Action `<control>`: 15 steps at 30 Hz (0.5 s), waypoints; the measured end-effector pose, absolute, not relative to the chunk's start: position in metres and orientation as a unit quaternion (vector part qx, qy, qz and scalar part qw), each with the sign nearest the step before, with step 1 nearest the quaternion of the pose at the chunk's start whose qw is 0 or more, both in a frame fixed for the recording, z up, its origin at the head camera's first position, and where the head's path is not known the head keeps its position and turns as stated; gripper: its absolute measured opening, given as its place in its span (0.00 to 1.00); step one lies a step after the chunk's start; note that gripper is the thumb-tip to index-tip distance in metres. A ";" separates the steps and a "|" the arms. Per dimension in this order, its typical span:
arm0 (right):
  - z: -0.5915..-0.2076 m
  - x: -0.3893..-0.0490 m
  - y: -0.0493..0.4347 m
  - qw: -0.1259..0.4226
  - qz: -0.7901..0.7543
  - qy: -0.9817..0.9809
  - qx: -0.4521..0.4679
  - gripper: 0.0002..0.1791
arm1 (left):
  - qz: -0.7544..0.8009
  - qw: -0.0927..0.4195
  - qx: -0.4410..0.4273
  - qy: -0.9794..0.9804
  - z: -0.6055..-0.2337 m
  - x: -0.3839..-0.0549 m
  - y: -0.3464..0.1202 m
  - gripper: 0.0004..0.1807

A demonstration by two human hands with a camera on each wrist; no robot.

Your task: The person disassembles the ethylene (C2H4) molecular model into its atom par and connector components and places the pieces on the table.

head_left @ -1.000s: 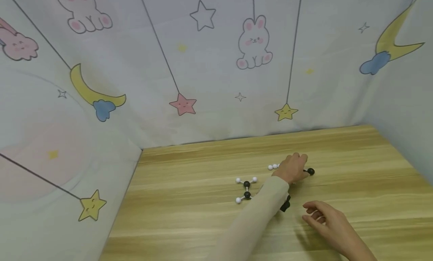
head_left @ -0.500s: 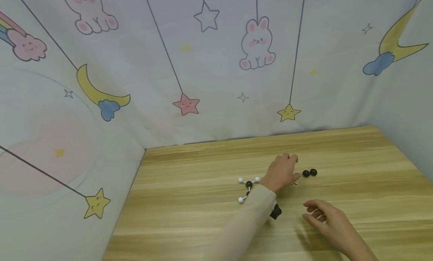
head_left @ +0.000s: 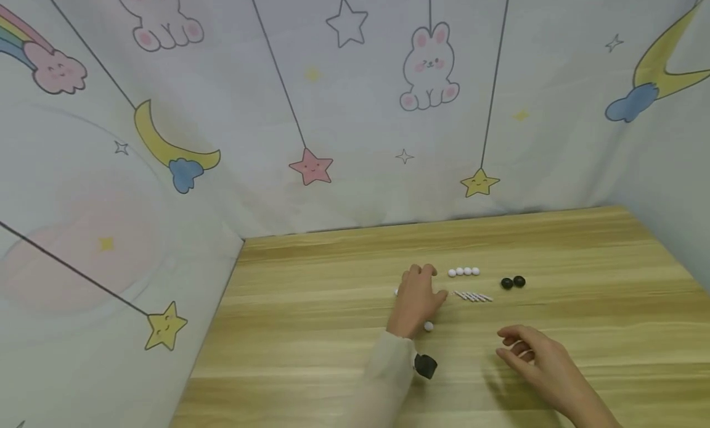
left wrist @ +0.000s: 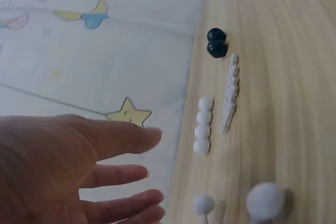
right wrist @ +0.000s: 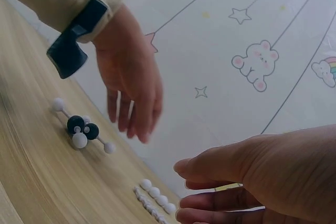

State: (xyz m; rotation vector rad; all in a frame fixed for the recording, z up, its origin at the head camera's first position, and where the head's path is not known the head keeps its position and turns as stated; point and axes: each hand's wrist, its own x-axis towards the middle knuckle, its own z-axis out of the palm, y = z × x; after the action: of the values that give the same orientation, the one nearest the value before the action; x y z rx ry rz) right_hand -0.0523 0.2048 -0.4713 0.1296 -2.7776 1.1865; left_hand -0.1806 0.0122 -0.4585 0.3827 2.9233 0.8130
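Note:
My left hand (head_left: 415,301) hovers above a ball-and-stick molecule model (right wrist: 76,125), its fingers spread loosely and holding nothing. The model has black balls in its middle and white balls on sticks around them; in the head view the hand covers most of it, with a white ball (head_left: 429,326) showing beside the wrist. My right hand (head_left: 540,363) hangs over the near right of the table, fingers relaxed and bent, nothing in them. Beyond the hands lie a row of white balls (head_left: 468,271), several thin white sticks (head_left: 473,296) side by side, and two black balls (head_left: 507,283).
The wood-grain table (head_left: 310,354) meets a pale cloth wall (head_left: 355,200) printed with stars, moons and rabbits at the back and sides. A black strap-on device (head_left: 425,366) sits at the left wrist, by the sleeve (head_left: 383,372).
My left hand has moved left, from over the loose pieces to above the molecule model, uncovering the white balls and sticks. The right hand has stayed in place. The head view has shifted slightly.

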 end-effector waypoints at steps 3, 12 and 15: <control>-0.472 -0.052 0.205 0.058 0.392 -0.917 0.044 0.14 | 0.271 0.029 0.091 0.958 -0.462 -0.174 0.000 0.19; -0.476 -0.053 0.202 0.082 0.397 -0.912 0.055 0.13 | 0.241 0.007 0.061 0.969 -0.482 -0.162 -0.018 0.10; -0.477 -0.053 0.202 0.083 0.397 -0.912 0.058 0.13 | 0.269 0.022 0.051 0.961 -0.488 -0.164 -0.019 0.12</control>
State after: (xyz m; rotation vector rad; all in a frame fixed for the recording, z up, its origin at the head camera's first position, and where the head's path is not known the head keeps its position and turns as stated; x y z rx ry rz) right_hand -0.0531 0.2018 -0.4772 0.1718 -2.7244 1.1841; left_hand -0.1642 -0.0193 -0.4879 0.1581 2.9793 0.8341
